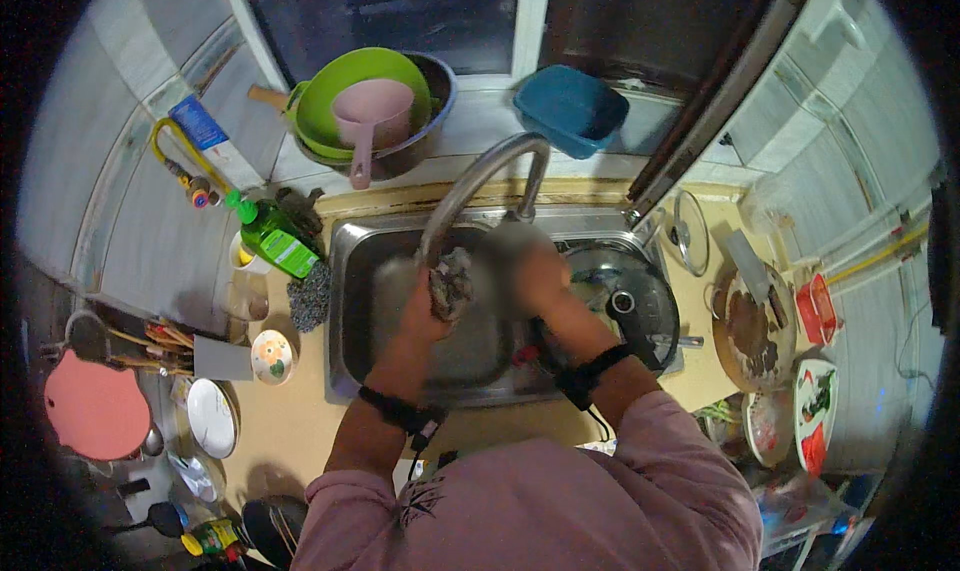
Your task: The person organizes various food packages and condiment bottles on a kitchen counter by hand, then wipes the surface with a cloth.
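My left hand (425,304) grips a crumpled grey scrubber or cloth (451,278) below the end of the curved steel faucet (480,177), over the left basin of the steel sink (382,391). Near the divider between the basins is my right hand (544,277). A blurred patch covers its fingers and a dark round shape beside it, so its grip is unclear. In the right basin, right of this hand, lies a glass lid (645,271) with a dark knob and rim. Black bands are on both wrists.
Left of the sink stand a green dish soap bottle (277,237) and a small flowered bowl (271,357). A cleaver (746,263) rests on a round cutting board (727,338) at right. Behind are a green colander (319,113) and a blue basin (570,109).
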A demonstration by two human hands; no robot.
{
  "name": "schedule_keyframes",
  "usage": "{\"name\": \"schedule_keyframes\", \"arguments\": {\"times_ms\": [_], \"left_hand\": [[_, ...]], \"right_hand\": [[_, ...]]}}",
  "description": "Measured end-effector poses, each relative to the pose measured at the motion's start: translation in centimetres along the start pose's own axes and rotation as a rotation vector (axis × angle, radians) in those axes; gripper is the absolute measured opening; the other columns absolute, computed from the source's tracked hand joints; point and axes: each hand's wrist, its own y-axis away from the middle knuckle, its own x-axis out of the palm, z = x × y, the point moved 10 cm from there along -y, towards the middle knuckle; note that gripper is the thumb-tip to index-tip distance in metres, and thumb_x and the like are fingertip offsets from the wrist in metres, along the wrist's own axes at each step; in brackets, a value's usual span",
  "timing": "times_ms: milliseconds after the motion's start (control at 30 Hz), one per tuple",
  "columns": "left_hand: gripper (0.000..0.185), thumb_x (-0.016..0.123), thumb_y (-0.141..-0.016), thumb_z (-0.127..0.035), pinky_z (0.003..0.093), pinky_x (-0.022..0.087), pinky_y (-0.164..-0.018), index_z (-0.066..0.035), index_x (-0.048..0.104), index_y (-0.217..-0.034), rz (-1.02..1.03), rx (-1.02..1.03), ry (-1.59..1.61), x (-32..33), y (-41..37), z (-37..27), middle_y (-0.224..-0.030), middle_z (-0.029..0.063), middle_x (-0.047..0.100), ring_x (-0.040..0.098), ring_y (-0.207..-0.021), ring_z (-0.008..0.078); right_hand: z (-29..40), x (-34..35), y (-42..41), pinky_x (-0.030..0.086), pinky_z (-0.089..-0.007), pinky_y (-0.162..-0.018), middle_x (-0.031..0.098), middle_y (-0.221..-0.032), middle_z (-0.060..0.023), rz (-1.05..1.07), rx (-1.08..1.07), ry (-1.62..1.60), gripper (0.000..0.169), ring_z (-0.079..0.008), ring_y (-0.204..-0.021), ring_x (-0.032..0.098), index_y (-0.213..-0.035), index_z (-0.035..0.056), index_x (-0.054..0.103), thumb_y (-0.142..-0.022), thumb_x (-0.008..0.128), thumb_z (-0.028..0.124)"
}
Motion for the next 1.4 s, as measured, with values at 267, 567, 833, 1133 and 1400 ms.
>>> {"name": "schedule_keyframes", "arguments": {"times_ms": [267,567,833,1133,1400], "left_hand": [[0.037,0.045,-0.092,-0.039,0.0440,0.048,-0.087,-0.009,0.059,-0.109,0.087,-0.055,0.045,0.7,0.3,0.5,-0.106,0.0088,0.062,0.058,-0.099,0.0278],[0.042,0.038,-0.092,-0.040,0.0438,0.045,-0.093,-0.008,0.055,-0.113,0.159,-0.048,-0.055,-0.4,0.6,0.4,-0.114,0.0100,0.059,0.056,-0.105,0.0286],[0.051,0.035,-0.093,-0.047,0.0470,0.045,-0.091,-0.010,0.050,-0.123,-0.023,-0.066,-0.012,-1.0,1.7,0.2,-0.117,0.0116,0.056,0.053,-0.108,0.0323],[0.048,0.039,-0.093,-0.043,0.0428,0.043,-0.093,-0.009,0.047,-0.125,-0.056,-0.205,-0.221,-2.7,5.1,2.0,-0.119,0.0108,0.055,0.051,-0.112,0.0275],[0.046,0.047,-0.091,-0.036,0.0377,0.040,-0.097,-0.008,0.044,-0.127,0.198,-0.030,-1.044,0.8,3.2,1.7,-0.122,0.0108,0.053,0.049,-0.117,0.0218]], "right_hand": [[7.8,-9.2,7.4,0.043,-0.0469,-0.081,0.058,-0.094,-0.0194,-0.672,-0.155,0.189,0.030,-0.0348,-0.090,0.056,-0.103,-0.0020,0.056,-0.081,0.053,0.018],[13.1,-7.1,7.6,0.046,-0.0495,-0.077,0.061,-0.095,-0.0184,-0.114,-0.186,-0.761,0.033,-0.0366,-0.089,0.059,-0.103,0.0039,0.059,-0.080,0.058,0.029],[13.8,-7.9,6.6,0.046,-0.0503,-0.071,0.062,-0.086,-0.0194,-0.137,-0.101,-0.903,0.026,-0.0364,-0.079,0.061,-0.098,0.0067,0.061,-0.078,0.061,0.023],[17.1,-5.7,8.0,0.049,-0.0507,-0.073,0.063,-0.093,-0.0224,-0.114,-0.127,-0.802,0.031,-0.0380,-0.081,0.064,-0.107,0.0080,0.058,-0.083,0.056,0.027],[11.3,-2.5,4.2,0.050,-0.0488,-0.073,0.063,-0.096,-0.0189,-0.060,-0.010,-0.933,0.031,-0.0378,-0.083,0.063,-0.106,0.0057,0.058,-0.085,0.054,0.029]]}}
